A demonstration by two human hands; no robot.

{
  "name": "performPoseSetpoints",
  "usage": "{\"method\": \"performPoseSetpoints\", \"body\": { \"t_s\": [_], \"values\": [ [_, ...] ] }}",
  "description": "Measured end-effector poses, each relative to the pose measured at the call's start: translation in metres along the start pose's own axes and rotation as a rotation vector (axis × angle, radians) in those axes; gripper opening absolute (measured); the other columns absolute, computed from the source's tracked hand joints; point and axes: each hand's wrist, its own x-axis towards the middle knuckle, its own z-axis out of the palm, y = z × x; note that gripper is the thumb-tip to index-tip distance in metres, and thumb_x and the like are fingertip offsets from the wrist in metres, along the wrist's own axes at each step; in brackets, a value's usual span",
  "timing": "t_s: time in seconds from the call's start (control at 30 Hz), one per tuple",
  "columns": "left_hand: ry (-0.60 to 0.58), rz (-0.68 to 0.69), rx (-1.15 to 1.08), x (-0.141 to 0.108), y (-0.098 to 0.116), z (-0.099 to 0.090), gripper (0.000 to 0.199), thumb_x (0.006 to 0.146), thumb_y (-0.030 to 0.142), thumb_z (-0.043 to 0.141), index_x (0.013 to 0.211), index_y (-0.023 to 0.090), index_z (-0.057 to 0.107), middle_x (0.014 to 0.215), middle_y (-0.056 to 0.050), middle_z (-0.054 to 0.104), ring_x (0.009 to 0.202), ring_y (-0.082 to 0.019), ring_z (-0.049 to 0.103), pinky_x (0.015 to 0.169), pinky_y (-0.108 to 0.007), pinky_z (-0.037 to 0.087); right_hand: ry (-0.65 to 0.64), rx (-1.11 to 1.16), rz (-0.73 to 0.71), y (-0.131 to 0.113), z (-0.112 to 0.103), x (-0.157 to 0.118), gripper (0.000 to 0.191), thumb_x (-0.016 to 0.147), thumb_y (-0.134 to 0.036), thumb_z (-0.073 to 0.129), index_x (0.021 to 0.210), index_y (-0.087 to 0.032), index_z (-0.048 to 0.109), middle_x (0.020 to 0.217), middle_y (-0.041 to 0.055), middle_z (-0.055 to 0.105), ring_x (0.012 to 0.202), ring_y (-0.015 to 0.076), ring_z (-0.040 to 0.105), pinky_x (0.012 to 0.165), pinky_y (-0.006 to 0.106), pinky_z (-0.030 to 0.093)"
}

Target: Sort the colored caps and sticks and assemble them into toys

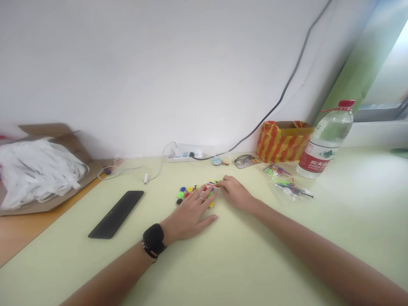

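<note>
My left hand (190, 213), with a ring and a black watch (154, 239) on the wrist, lies palm down with its fingers stretched out over a cluster of small round coloured caps. A blue cap (182, 189), a green cap (180, 195) and a black cap (179, 202) show to its left; others are partly hidden under the fingers. Just right of it, my right hand (235, 192) has its fingers curled together at small red, blue and yellow pieces (214, 184). What is between those fingertips is too small to tell.
Small plastic bags of coloured parts (291, 189) lie to the right, near a large water bottle (327, 144) and a striped bag (283, 142). A black flat case (117, 214) is on the left. Behind are a power strip (185, 154) and cables; a box of white strips (41, 170) stands far left.
</note>
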Motion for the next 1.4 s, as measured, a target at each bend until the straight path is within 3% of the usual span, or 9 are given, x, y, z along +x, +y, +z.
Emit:
{"method": "performPoseSetpoints", "body": {
  "t_s": [0.17,0.33,0.43,0.57,0.7,0.87,1.0,1.13,1.4],
  "values": [
    [0.028,0.018,0.03,0.004,-0.002,0.0,0.065,0.103,0.052,0.05,0.161,0.026,0.035,0.164,-0.012,0.04,0.151,-0.036,0.038,0.122,-0.056,0.035,0.035,-0.051,0.02,-0.002,-0.002,-0.022,0.033,0.103,-0.009,0.042,0.113,-0.016,0.073,0.099,0.0102,0.061,0.099,0.024,0.057,0.088,0.035,0.045],
    [0.023,0.005,0.048,0.004,-0.002,0.002,0.065,0.105,0.05,0.048,0.162,0.024,0.033,0.165,-0.013,0.039,0.152,-0.036,0.037,0.121,-0.056,0.035,0.02,0.057,0.028,-0.028,-0.005,-0.051,0.019,0.099,-0.013,0.05,0.094,-0.017,0.068,0.094,0.009,0.061,0.092,0.0238,0.06,0.082,0.036,0.047],
    [0.033,-0.003,0.042,0.002,-0.001,0.002,0.064,0.105,0.051,0.049,0.161,0.023,0.035,0.164,-0.014,0.04,0.152,-0.036,0.037,0.121,-0.056,0.036,-0.005,0.216,-0.052,-0.041,-0.008,-0.062,0.011,0.097,-0.017,0.057,0.102,-0.02,0.066,0.099,0.009,0.065,0.098,0.0251,0.061,0.087,0.038,0.049],
    [0.058,-0.012,0.028,0.001,0.0,0.0,0.061,0.105,0.047,0.049,0.159,0.022,0.038,0.162,-0.013,0.043,0.152,-0.037,0.036,0.12,-0.056,0.038,0.025,0.286,-0.093,-0.039,-0.008,-0.065,0.022,0.094,-0.013,0.056,0.113,-0.021,0.064,0.11,0.0096,0.069,0.11,0.0271,0.06,0.098,0.042,0.049],
    [0.113,0.02,0.005,0.001,0.007,-0.006,0.052,0.102,0.038,0.055,0.152,0.026,0.048,0.151,-0.01,0.057,0.145,-0.034,0.045,0.117,-0.054,0.041,0.023,0.268,-0.199,-0.028,-0.006,-0.062,0.029,0.092,-0.009,0.057,0.117,-0.022,0.064,0.118,0.0093,0.069,0.118,0.0272,0.059,0.104,0.043,0.047],
    [0.18,0.05,-0.027,0.003,0.022,-0.009,0.039,0.093,0.043,0.068,0.127,0.024,0.066,0.129,-0.01,0.071,0.131,-0.037,0.056,0.107,-0.056,0.044,0.034,0.263,-0.21,-0.024,-0.006,-0.063,0.03,0.093,-0.009,0.057,0.119,-0.024,0.062,0.114,0.0079,0.07,0.111,0.0261,0.061,0.098,0.042,0.05],
    [0.165,0.084,-0.035,0.005,0.028,-0.008,0.026,0.093,0.039,0.068,0.115,0.023,0.069,0.122,-0.008,0.074,0.127,-0.036,0.058,0.105,-0.054,0.044,0.05,0.242,-0.229,-0.022,-0.005,-0.063,0.034,0.093,-0.008,0.055,0.121,-0.025,0.062,0.117,0.0077,0.07,0.113,0.0258,0.061,0.098,0.042,0.051],
    [0.156,0.103,-0.053,0.006,0.027,-0.01,0.025,0.094,0.034,0.067,0.117,0.025,0.069,0.118,-0.006,0.075,0.126,-0.033,0.059,0.107,-0.053,0.045,0.042,0.187,-0.281,-0.021,-0.004,-0.064,0.045,0.096,-0.008,0.049,0.137,-0.026,0.058,0.127,0.0094,0.068,0.119,0.0262,0.059,0.102,0.044,0.05],
    [0.209,0.183,-0.07,-0.001,0.016,-0.016,0.019,0.09,0.028,0.071,0.109,0.026,0.072,0.112,-0.005,0.076,0.126,-0.032,0.059,0.105,-0.051,0.048,0.008,0.115,-0.264,-0.023,-0.007,-0.065,0.042,0.103,-0.016,0.045,0.14,-0.029,0.059,0.13,0.0096,0.064,0.123,0.0273,0.056,0.105,0.047,0.049]
  ]
}}
